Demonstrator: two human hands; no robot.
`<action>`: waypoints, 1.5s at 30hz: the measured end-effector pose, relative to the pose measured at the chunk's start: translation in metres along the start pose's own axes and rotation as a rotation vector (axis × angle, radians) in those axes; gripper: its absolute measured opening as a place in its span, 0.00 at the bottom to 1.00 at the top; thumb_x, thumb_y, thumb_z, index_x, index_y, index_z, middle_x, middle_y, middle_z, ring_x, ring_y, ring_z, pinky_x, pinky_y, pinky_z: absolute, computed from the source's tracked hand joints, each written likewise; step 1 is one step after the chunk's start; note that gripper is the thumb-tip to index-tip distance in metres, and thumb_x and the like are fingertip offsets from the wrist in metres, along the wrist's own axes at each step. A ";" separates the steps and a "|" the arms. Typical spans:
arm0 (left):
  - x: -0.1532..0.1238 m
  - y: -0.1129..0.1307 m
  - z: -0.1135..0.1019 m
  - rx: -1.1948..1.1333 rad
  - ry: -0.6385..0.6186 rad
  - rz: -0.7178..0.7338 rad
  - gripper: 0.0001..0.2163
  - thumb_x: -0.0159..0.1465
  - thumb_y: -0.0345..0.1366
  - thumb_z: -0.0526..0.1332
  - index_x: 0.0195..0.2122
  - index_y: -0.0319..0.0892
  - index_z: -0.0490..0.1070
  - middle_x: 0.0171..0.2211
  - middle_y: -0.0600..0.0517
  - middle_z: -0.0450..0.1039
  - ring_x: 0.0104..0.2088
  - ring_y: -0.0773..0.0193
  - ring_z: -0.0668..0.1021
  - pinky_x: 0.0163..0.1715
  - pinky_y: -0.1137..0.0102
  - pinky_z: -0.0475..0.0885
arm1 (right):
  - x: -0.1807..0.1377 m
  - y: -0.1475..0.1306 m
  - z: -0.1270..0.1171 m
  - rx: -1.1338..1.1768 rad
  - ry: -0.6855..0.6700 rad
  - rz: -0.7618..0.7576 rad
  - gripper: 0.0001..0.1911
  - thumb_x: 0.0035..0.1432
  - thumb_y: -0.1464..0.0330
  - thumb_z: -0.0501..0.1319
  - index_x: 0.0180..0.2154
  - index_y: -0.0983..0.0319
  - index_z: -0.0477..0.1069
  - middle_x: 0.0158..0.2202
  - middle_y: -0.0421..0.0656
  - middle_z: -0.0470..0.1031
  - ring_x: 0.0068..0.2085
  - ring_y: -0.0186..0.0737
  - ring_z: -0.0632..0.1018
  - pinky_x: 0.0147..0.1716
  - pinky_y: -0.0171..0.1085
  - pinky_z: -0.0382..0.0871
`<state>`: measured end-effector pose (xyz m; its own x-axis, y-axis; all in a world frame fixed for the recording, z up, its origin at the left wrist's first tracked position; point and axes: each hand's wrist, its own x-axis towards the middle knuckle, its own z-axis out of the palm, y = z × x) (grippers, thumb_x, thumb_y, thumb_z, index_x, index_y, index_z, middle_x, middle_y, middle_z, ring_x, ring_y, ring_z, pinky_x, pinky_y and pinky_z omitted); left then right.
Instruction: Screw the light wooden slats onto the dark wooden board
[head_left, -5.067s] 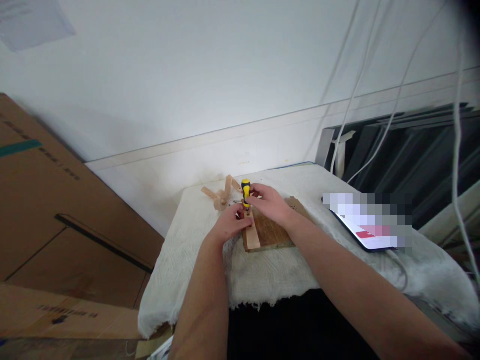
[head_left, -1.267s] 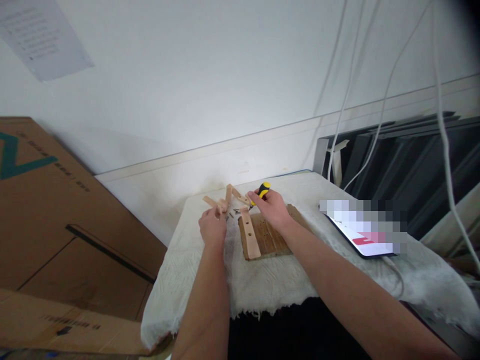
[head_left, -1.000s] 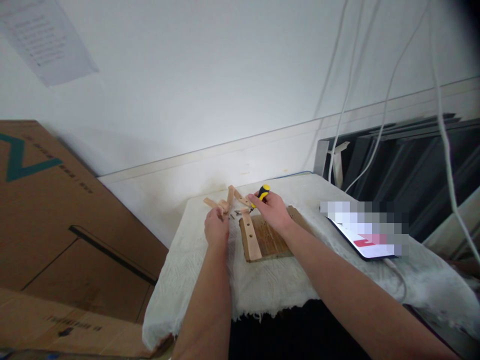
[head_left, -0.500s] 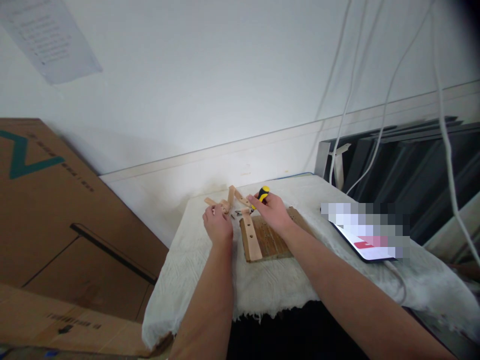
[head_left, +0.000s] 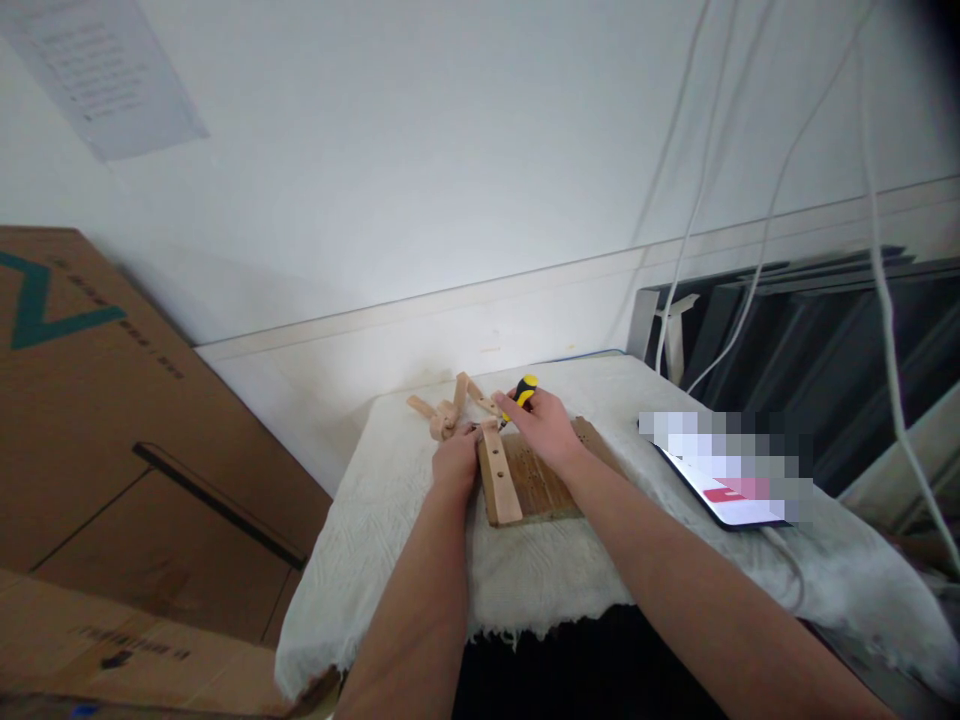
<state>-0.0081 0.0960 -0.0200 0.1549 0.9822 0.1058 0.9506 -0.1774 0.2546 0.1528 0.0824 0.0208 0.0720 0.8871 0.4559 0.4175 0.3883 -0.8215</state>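
In my right hand [head_left: 544,425] is a screwdriver with a yellow-and-black handle [head_left: 527,388], tilted, its tip down by the top end of a pale tan strip [head_left: 501,485]. The strip looks like leather, has dark holes, and lies along the left edge of a worn wooden board [head_left: 551,490]. My left hand [head_left: 456,462] is beside the strip's top end, its fingers drawn together near the screwdriver tip. Whatever they pinch is too small and hidden to name. Just beyond it lies a looped, curled tan strip [head_left: 444,418], with a bent, holed part reaching behind the screwdriver.
A white cloth [head_left: 375,560] with a frayed front edge covers the table. To the right lies a tablet-like screen [head_left: 731,500] with a cable. A large cardboard box [head_left: 150,420] stands left. White cables [head_left: 705,170] hang in front of dark panels [head_left: 795,320] on the right.
My left hand has moved right, off the curled strip, to the top end of the flat strip. The right hand with the screwdriver has stayed nearly in place.
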 end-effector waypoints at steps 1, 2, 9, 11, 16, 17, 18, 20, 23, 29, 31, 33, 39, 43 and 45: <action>0.000 0.000 0.000 0.002 -0.009 -0.001 0.18 0.67 0.36 0.48 0.54 0.59 0.66 0.59 0.56 0.63 0.50 0.58 0.73 0.45 0.67 0.69 | 0.000 0.000 0.000 0.002 -0.001 0.004 0.20 0.55 0.53 0.55 0.28 0.63 0.72 0.22 0.41 0.71 0.26 0.36 0.71 0.26 0.33 0.60; 0.000 0.000 0.000 0.006 -0.010 -0.005 0.18 0.67 0.36 0.48 0.55 0.58 0.66 0.59 0.56 0.64 0.50 0.58 0.73 0.46 0.67 0.69 | 0.000 0.000 0.000 0.003 0.000 0.005 0.20 0.55 0.53 0.55 0.28 0.63 0.72 0.23 0.41 0.71 0.26 0.36 0.72 0.27 0.33 0.60; -0.002 0.001 0.001 0.040 0.025 -0.064 0.19 0.67 0.34 0.45 0.58 0.48 0.62 0.54 0.44 0.66 0.47 0.56 0.75 0.42 0.66 0.69 | -0.001 0.000 0.001 0.014 -0.006 0.003 0.20 0.55 0.53 0.56 0.29 0.64 0.72 0.24 0.42 0.73 0.27 0.37 0.73 0.27 0.33 0.61; -0.002 0.002 0.000 0.036 0.025 -0.054 0.17 0.67 0.34 0.46 0.53 0.49 0.67 0.52 0.46 0.68 0.46 0.57 0.75 0.42 0.67 0.69 | -0.001 0.000 0.002 0.009 -0.009 0.001 0.20 0.55 0.53 0.56 0.30 0.64 0.72 0.24 0.42 0.73 0.27 0.37 0.73 0.27 0.33 0.61; -0.001 0.004 0.000 0.019 0.063 -0.061 0.15 0.66 0.31 0.46 0.46 0.44 0.71 0.51 0.44 0.69 0.46 0.57 0.75 0.42 0.67 0.68 | -0.002 0.001 0.002 -0.008 -0.007 -0.020 0.21 0.55 0.53 0.55 0.29 0.64 0.73 0.23 0.42 0.72 0.26 0.36 0.72 0.26 0.33 0.59; 0.000 0.004 0.000 0.014 0.072 -0.065 0.15 0.66 0.31 0.46 0.45 0.43 0.71 0.50 0.44 0.70 0.46 0.57 0.75 0.41 0.67 0.68 | -0.002 0.001 0.002 -0.007 -0.009 -0.020 0.21 0.55 0.53 0.55 0.29 0.64 0.73 0.23 0.42 0.72 0.26 0.36 0.72 0.25 0.33 0.59; 0.000 0.004 0.000 0.007 0.079 -0.069 0.15 0.66 0.31 0.46 0.44 0.42 0.71 0.50 0.44 0.70 0.45 0.57 0.75 0.40 0.67 0.68 | -0.002 0.001 0.003 -0.006 -0.011 -0.018 0.21 0.55 0.53 0.55 0.29 0.64 0.73 0.23 0.41 0.72 0.26 0.36 0.72 0.25 0.33 0.59; 0.001 0.004 0.000 -0.011 0.092 -0.077 0.13 0.66 0.33 0.48 0.42 0.42 0.72 0.47 0.44 0.72 0.43 0.58 0.76 0.38 0.68 0.68 | -0.002 0.000 0.003 -0.005 -0.016 -0.013 0.21 0.55 0.53 0.55 0.28 0.64 0.73 0.22 0.41 0.72 0.26 0.36 0.73 0.25 0.32 0.59; 0.000 0.004 -0.002 -0.039 0.134 -0.086 0.12 0.66 0.35 0.50 0.40 0.41 0.72 0.44 0.44 0.74 0.41 0.58 0.76 0.36 0.69 0.69 | -0.002 -0.001 0.002 -0.004 -0.026 -0.004 0.20 0.55 0.54 0.56 0.29 0.64 0.73 0.23 0.42 0.73 0.26 0.37 0.73 0.25 0.32 0.59; -0.009 0.002 -0.017 -0.261 0.448 -0.070 0.13 0.66 0.39 0.51 0.41 0.40 0.73 0.41 0.45 0.74 0.41 0.61 0.76 0.41 0.69 0.69 | -0.002 -0.001 0.001 -0.010 -0.025 -0.007 0.21 0.55 0.53 0.55 0.28 0.64 0.73 0.23 0.42 0.73 0.26 0.36 0.72 0.25 0.33 0.58; -0.014 0.001 -0.024 -0.504 0.567 -0.067 0.14 0.63 0.42 0.54 0.39 0.37 0.74 0.36 0.46 0.76 0.35 0.63 0.76 0.37 0.70 0.70 | -0.002 0.000 0.002 -0.014 -0.009 -0.005 0.21 0.55 0.53 0.55 0.28 0.64 0.73 0.23 0.42 0.73 0.26 0.36 0.72 0.25 0.32 0.58; -0.019 0.000 -0.030 -0.728 0.535 -0.039 0.14 0.60 0.44 0.58 0.36 0.37 0.74 0.31 0.49 0.76 0.30 0.66 0.75 0.32 0.72 0.69 | -0.001 0.001 0.003 -0.013 -0.003 -0.003 0.21 0.55 0.52 0.55 0.28 0.64 0.73 0.23 0.42 0.73 0.26 0.37 0.72 0.25 0.32 0.58; -0.033 0.003 -0.046 -0.912 0.018 0.173 0.13 0.54 0.43 0.65 0.32 0.38 0.77 0.26 0.51 0.76 0.26 0.68 0.73 0.27 0.73 0.67 | -0.001 -0.001 0.001 0.000 -0.017 -0.003 0.21 0.56 0.53 0.55 0.28 0.64 0.73 0.22 0.41 0.72 0.25 0.36 0.72 0.25 0.33 0.59; -0.034 0.003 -0.044 -0.919 -0.240 0.265 0.10 0.53 0.39 0.66 0.32 0.38 0.79 0.30 0.48 0.78 0.31 0.65 0.76 0.33 0.71 0.70 | -0.002 -0.001 0.000 -0.004 -0.007 -0.002 0.21 0.55 0.53 0.56 0.28 0.64 0.72 0.22 0.41 0.72 0.25 0.36 0.72 0.25 0.32 0.59; -0.033 0.002 -0.042 -0.907 -0.294 0.275 0.10 0.53 0.39 0.67 0.32 0.38 0.79 0.31 0.47 0.78 0.32 0.64 0.76 0.35 0.70 0.71 | -0.002 -0.001 0.001 -0.008 -0.008 -0.005 0.20 0.55 0.53 0.56 0.28 0.64 0.72 0.22 0.41 0.72 0.25 0.36 0.71 0.25 0.33 0.59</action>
<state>-0.0222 0.0606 0.0173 0.5165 0.8541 0.0607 0.3246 -0.2609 0.9091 0.1514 0.0803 0.0206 0.0624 0.8873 0.4570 0.4248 0.3907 -0.8166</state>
